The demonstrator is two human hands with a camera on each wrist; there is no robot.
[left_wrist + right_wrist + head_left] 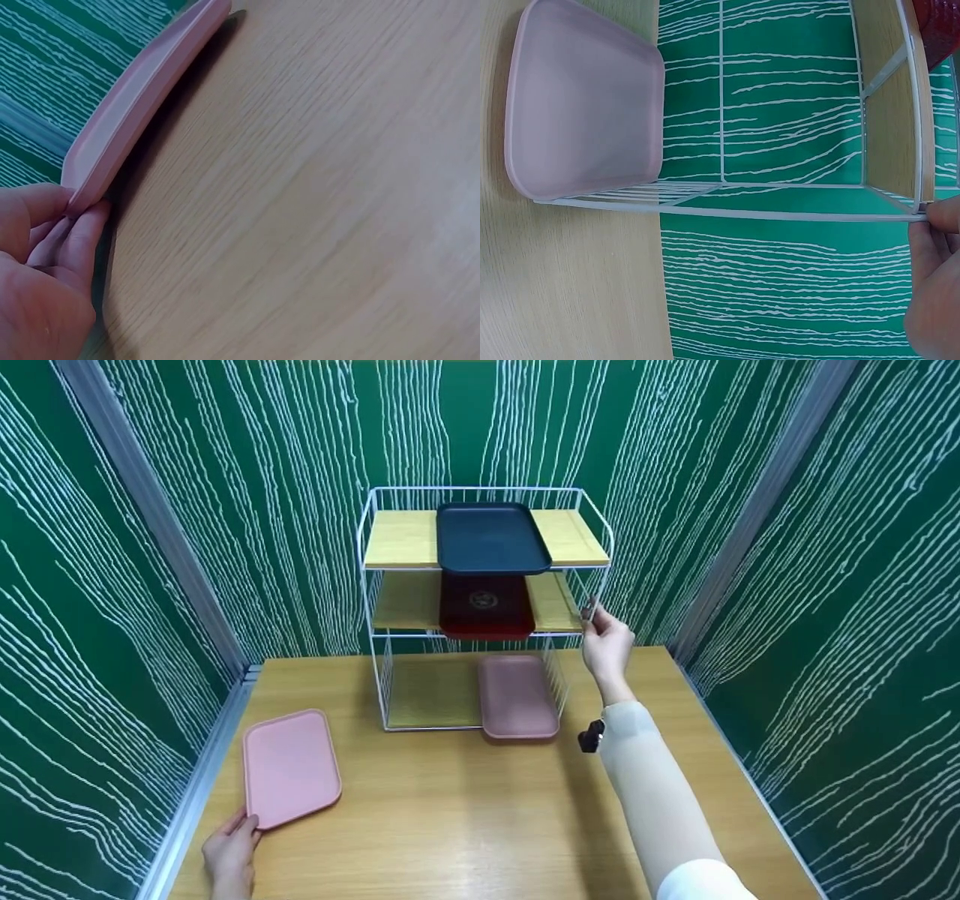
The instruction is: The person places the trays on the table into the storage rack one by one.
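At the table's left side, my left hand (231, 855) pinches the near corner of a pink tray (291, 769), thumb on top and fingers beneath. That corner shows between thumb and fingers in the left wrist view, with a shadow under the tray (142, 105). My right hand (609, 645) grips the right front post of a white wire rack (373, 675) at the middle shelf's height. On the rack's top shelf lies a dark blue tray (491, 538). A dark red tray (487, 607) with a round emblem sits on the middle shelf, and another pink tray (519, 697) on the bottom one.
The rack stands at the back of a wooden table (420, 817). Green walls (300, 435) with white wavy lines enclose the table on the left, back and right, with metal posts (150, 495) at the corners. Several trays jut past the front edges of their shelves.
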